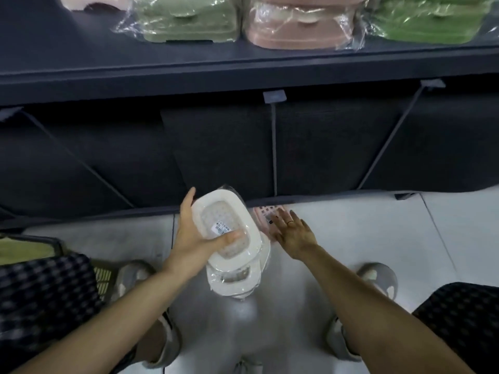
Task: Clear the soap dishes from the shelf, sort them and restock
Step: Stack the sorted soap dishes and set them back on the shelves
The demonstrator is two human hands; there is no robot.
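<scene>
Left hand (197,238) pinches the top white dish (225,230) mid-frame, thumb clamped on it. Slick wrap could slide, toppling the stack (237,282). Right hand (293,233), fingers spread, hovers over the pink dish (263,213).

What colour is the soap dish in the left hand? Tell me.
White, wrapped in clear plastic; the head view shows the soap dish in the left hand.

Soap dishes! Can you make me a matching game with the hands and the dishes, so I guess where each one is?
Things:
1. white soap dish
2. pink soap dish
3. left hand
4. green soap dishes

Places:
A. up on the shelf
B. gripping the white dish
C. on the floor, under the right hand
D. held above the white stack

Pairs: 1-D, 2-C, 3-B, 4-A
</scene>
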